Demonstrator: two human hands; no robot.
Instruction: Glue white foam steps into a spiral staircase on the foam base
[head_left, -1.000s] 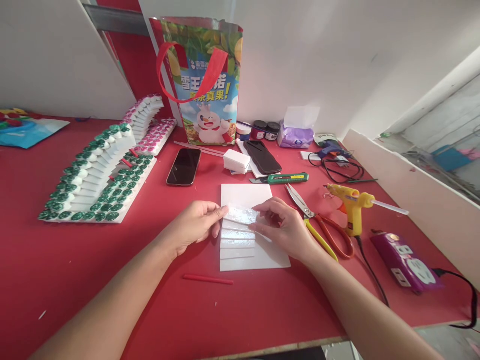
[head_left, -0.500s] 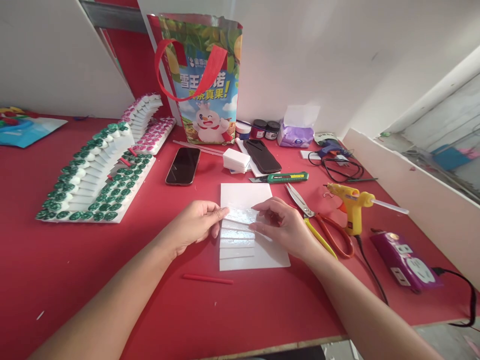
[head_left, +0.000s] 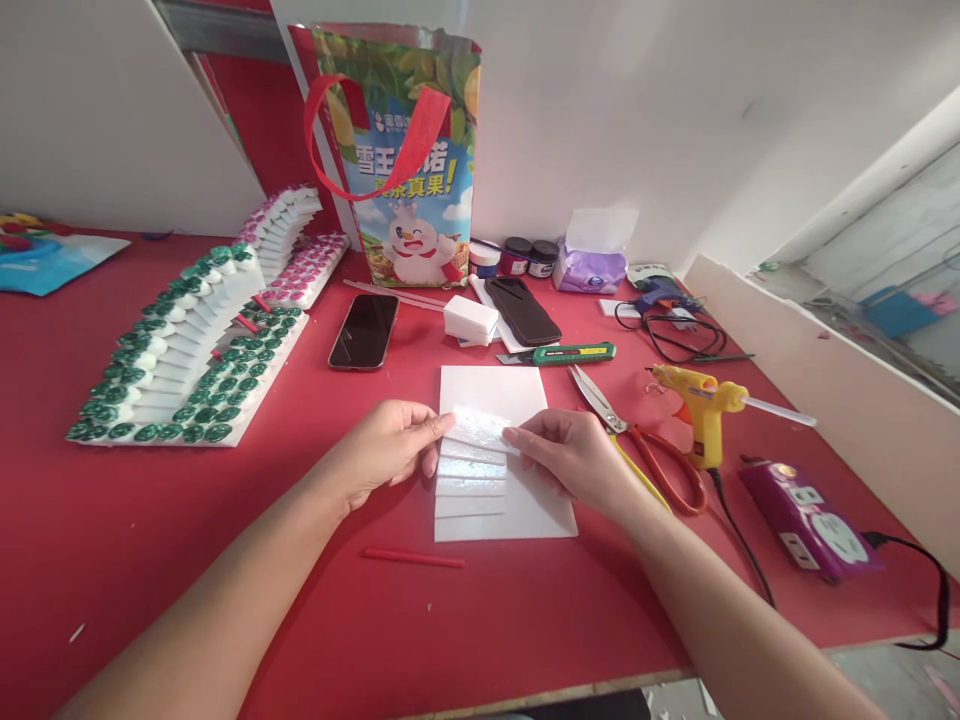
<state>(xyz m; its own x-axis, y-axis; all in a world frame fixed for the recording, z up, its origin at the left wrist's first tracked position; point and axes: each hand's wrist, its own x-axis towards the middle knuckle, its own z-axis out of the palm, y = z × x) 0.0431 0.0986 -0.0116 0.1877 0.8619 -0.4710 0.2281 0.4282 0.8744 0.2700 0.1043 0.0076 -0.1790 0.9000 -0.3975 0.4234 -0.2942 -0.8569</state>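
A white foam board [head_left: 544, 500] lies flat on the red table, with several thin white strips [head_left: 470, 488] overlapping like steps along its left part. The topmost strip [head_left: 480, 428] is slightly tilted and shiny. My left hand [head_left: 409, 445] pinches the left end of this strip between thumb and fingers. At its right end, my right hand [head_left: 562, 450] holds it between thumb and forefinger, the other fingers curled above the board. A red stick [head_left: 414, 558] lies in front of the board.
Scissors [head_left: 645, 440], a yellow glue gun [head_left: 701, 400] and a purple power block [head_left: 810, 520] lie at right. Behind are a utility knife [head_left: 574, 354], white pieces [head_left: 470, 318], two phones [head_left: 365, 332] and a bag [head_left: 409, 160]. Decorated foam models [head_left: 187, 365] stand at left.
My right hand has closed its thumb and forefinger on the right end of the top strip, its fingers drawn slightly right. The left hand keeps its grip. The view has shifted slightly.
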